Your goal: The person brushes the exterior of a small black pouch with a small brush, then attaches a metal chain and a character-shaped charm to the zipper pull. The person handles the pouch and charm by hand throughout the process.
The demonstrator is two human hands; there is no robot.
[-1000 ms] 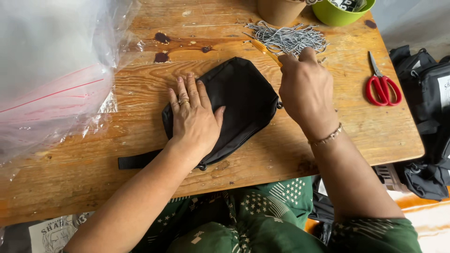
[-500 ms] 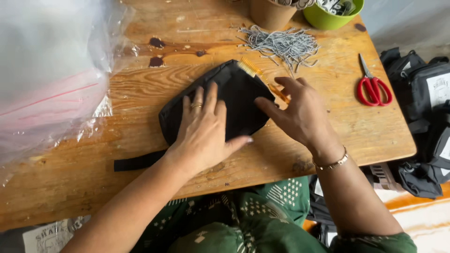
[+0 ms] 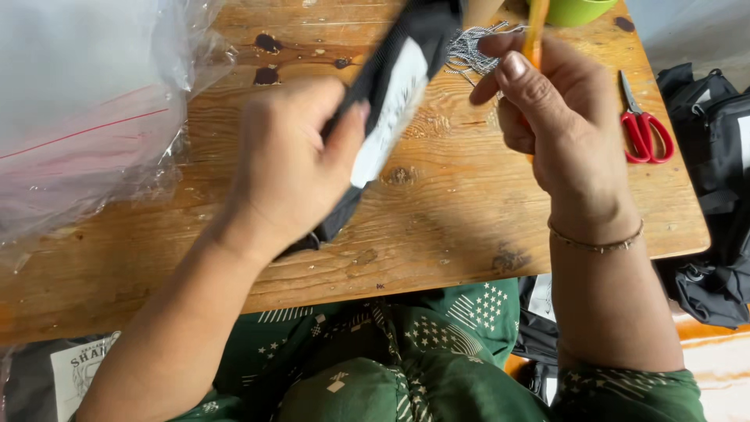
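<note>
My left hand grips a black fabric pouch with a white label on it, lifted off the wooden table and tilted up towards the far edge. My right hand is closed around a thin orange tool that stands upright just right of the pouch. A pile of small metal ball chains lies on the table behind the pouch, partly hidden by it.
Red-handled scissors lie at the table's right side. A green bowl stands at the far edge. A big clear plastic bag covers the left. More black bags are stacked to the right, off the table.
The pouch lay flat on the table under both hands; now my left hand has lifted and turned it, showing its white label. My right hand has picked up the orange tool.
</note>
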